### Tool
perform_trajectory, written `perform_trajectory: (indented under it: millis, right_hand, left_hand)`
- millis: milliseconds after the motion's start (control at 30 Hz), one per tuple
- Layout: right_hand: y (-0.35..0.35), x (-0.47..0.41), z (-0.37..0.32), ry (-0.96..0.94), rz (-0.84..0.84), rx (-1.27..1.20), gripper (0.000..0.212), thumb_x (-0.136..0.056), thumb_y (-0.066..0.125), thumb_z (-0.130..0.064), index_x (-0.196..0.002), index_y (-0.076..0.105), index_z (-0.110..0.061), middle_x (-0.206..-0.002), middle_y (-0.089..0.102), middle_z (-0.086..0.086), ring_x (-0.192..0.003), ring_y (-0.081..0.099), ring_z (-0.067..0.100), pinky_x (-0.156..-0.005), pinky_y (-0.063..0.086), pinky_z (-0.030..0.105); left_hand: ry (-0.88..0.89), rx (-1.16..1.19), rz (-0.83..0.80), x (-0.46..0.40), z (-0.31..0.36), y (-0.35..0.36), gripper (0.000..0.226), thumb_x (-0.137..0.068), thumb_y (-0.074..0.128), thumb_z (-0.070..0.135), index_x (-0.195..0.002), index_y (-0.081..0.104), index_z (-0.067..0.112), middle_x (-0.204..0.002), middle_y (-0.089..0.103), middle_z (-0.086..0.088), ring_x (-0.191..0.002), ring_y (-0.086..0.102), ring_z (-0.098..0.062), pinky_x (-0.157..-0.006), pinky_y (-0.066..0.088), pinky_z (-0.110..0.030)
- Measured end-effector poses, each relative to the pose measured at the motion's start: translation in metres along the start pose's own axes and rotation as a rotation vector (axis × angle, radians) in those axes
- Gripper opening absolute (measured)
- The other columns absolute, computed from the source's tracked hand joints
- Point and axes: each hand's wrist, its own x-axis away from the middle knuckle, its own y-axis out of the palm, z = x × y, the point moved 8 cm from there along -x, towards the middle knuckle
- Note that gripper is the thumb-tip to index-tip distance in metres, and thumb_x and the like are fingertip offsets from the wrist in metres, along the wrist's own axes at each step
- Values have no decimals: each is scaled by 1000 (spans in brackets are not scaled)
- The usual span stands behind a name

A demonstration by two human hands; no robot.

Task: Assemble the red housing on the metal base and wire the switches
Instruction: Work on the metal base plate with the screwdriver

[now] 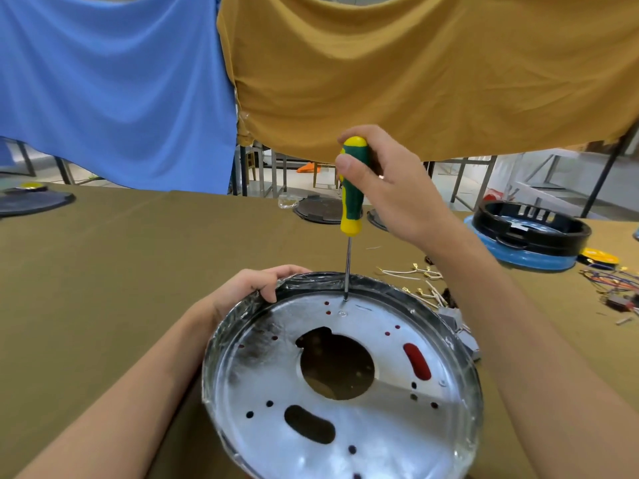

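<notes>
Metal base [345, 385] at near table edge, tilted toward viewer, red showing through holes and slot. Left hand [254, 292] gripping far-left rim, fingers curled over edge. Right hand [387, 188] clamped round green-yellow screwdriver [352, 188], upright, tip on base near far rim. Loose wires [420, 281] just right of base. No legible writing or brand anywhere.

I see an olive-covered table [145, 257]: metal base [345, 382] at lower centre, loose wires [420, 281] right of it, black ring housing [532, 229] at right edge, dark disc [31, 202] far left.
</notes>
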Motion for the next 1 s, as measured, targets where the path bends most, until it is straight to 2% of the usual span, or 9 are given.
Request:
perform_trajectory:
  millis: [100,200,267,400,567,667,767,900,1000]
  right_hand:
    - [-15,6,-12,-113,237,41,35,-90,70,-38,-103,54,-9,-75,54,2,-63,49,10,-57,43,17]
    - [-23,5,-16,-116,307,0,31,-89,71,-39,-99,55,-13,-74,49,-9,-61,45,2,-59,40,13]
    - [-32,5,-9,-54,338,-49,26,-91,69,-38,-96,52,-18,-77,51,-5,-65,53,10,-60,48,23]
    - [-50,19,35,250,393,-260,25,-91,68,-34,-99,50,-17,-92,55,9,-72,68,17,-56,58,29]
    - [-48,66,102,715,329,-734,19,-92,63,-9,-107,51,-5,-105,58,19,-74,69,24,-70,62,39]
    - [-47,99,126,854,304,-1000,42,-77,67,0,-116,52,-6,-120,54,21,-99,70,33,-81,61,43]
    - [-40,123,146,925,214,-1090,54,-71,61,1,-124,54,-1,-119,58,15,-93,68,25,-81,60,37]
    - [-54,141,173,995,321,-894,24,-82,58,-2,-106,58,-3,-85,57,7,-63,54,12,-53,50,24]
    - [-72,148,187,1042,228,-361,10,-87,64,-6,-91,55,-7,-74,53,7,-55,49,13,-47,45,24]
  left_hand:
    - [-14,32,-5,1,1,2,64,-59,39,3,-121,58,5,-112,74,-2,-104,69,-12,-83,58,-24]
    - [-31,75,-11,0,-1,4,71,-57,41,3,-127,55,0,-121,65,-16,-110,62,-29,-90,54,-39]
    - [-30,65,25,1,-1,2,72,-56,42,3,-127,55,-1,-121,63,-19,-108,62,-32,-88,54,-41]
    - [-7,43,131,4,5,-3,66,-54,43,4,-118,62,-1,-118,66,-21,-104,64,-32,-88,53,-43]
    - [76,118,259,10,17,-22,66,-52,49,7,-115,65,1,-120,66,-24,-104,65,-35,-92,49,-51]
    - [125,247,351,15,18,-37,69,-44,56,9,-112,66,2,-116,67,-22,-98,68,-33,-87,54,-48]
    - [165,346,471,21,15,-51,67,-47,52,7,-113,65,3,-112,68,-19,-90,71,-32,-79,58,-44]
    - [150,394,549,23,12,-53,54,-64,36,-1,-111,63,5,-108,66,-16,-91,66,-34,-85,54,-47]
    - [87,296,581,25,11,-53,52,-72,35,-2,-116,63,5,-113,66,-17,-97,64,-36,-89,51,-48]
